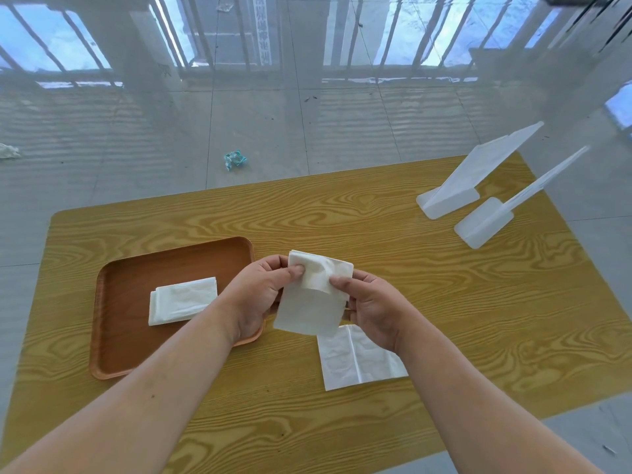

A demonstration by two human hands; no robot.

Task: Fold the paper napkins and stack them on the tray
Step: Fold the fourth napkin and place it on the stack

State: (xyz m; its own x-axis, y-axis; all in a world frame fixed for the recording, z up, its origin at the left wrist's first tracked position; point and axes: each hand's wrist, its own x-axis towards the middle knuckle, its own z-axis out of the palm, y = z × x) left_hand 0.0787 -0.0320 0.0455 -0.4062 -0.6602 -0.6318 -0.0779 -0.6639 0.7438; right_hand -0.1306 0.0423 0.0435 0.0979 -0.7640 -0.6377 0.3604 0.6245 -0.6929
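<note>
The napkin in hand (313, 295) is held above the table, just right of the tray, partly folded: its upper portion is turned over toward me and the lower part hangs free. My left hand (261, 297) pinches the top left edge between thumb and fingers; my right hand (371, 307) pinches the right side at the fold line. Both hands are closed on this one sheet.

Directly below and nearer to me, a second napkin (359, 362) lies flat on the table (376, 213), showing a crease down its middle and not yet refolded. It sits partly under my right wrist.

To the left, the brown tray (136, 268) holds one folded napkin (181, 301), lying roughly at its centre. My left forearm crosses the tray's near right corner.

At the far right of the table stand two white plastic holders (472, 186), well apart from the work.

Assessment: the step in hand is folding the second piece; one is stacked, one remains on the table. The next move calls for bringing the edges level, pressing the crease, then carrying the sheet left and setting it squarely on the folded napkin. The paper is thin and will likely spring open if released early.
</note>
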